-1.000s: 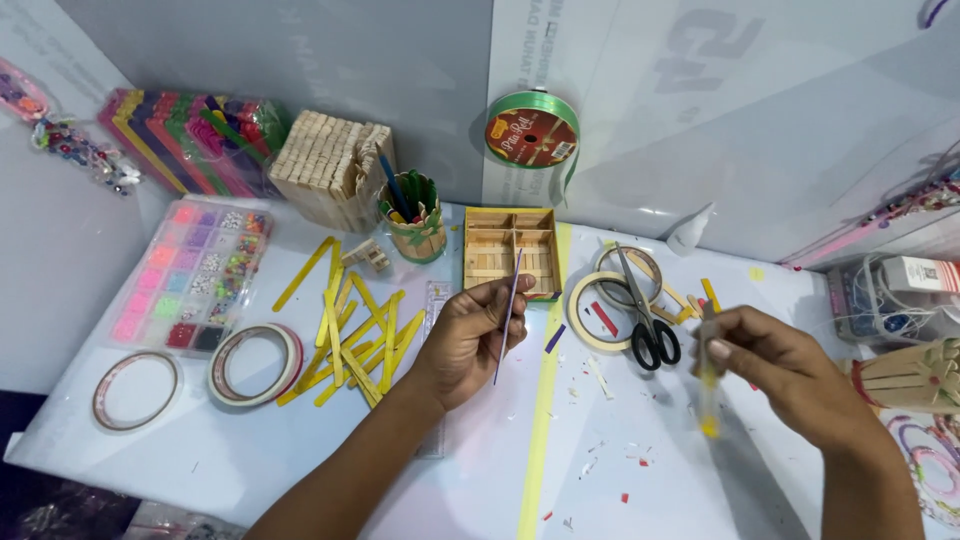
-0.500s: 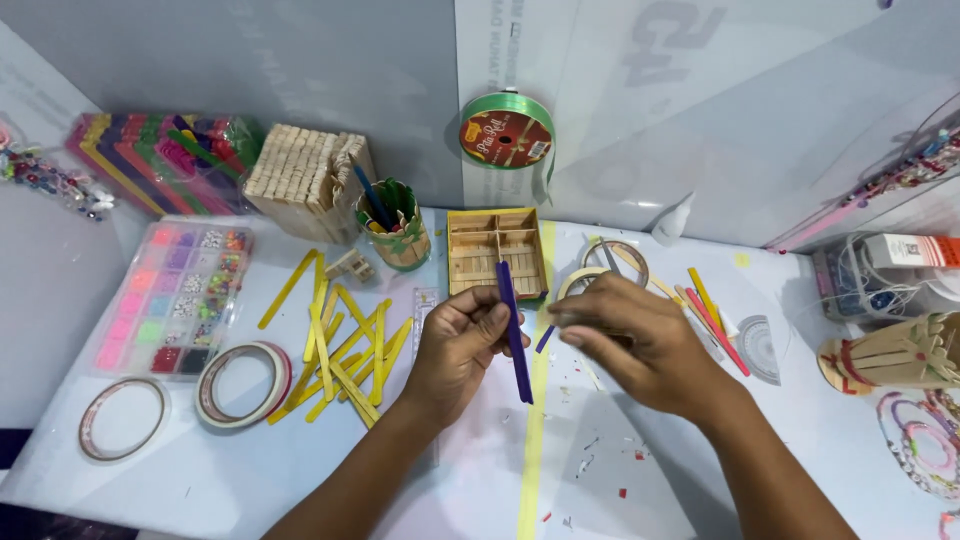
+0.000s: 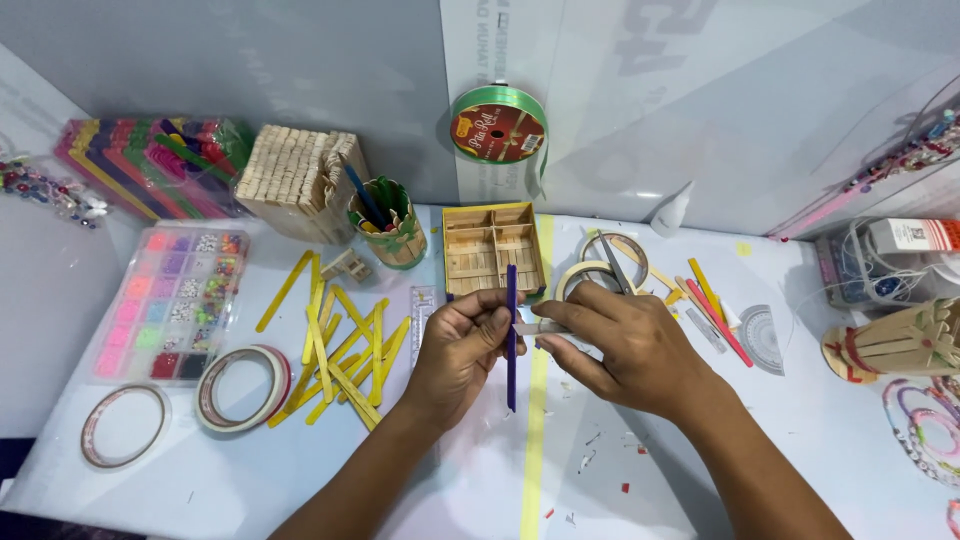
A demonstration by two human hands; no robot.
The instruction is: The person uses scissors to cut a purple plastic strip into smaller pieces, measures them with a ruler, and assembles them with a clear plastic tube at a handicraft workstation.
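Left hand point(image 3: 460, 350): our fingers point(image 3: 487, 312) are closed around a purple craft stick point(image 3: 512, 335), held upright just in front of the wooden stick box point(image 3: 492, 250). Right hand point(image 3: 625, 345): fingers point(image 3: 572, 305) pinched on a small pale strip point(image 3: 535, 328) that touches the purple stick at mid-length; what the strip is made of we cannot tell.

Risks, as we judge them:
- Purple stick gripped only near its upper half; a sideways push from the right fingers could twist it out of line or drop it onto the counter point(image 3: 700, 450).
- The pale strip is small and half hidden under the right fingers, so it may slip or sit crooked.
- Yellow sticks point(image 3: 340, 350) lie loose just left of the left fingers; a swing of the wrist could scatter them.

Packages and labels:
- Beyond the fingers, against the wall: green ribbon spool point(image 3: 498, 125), round red label.
- Far left of the left fingers: clear flat bead box point(image 3: 170, 300), pink-to-green compartments.
- Far right of the right fingers: white carton point(image 3: 915, 235) with red end.
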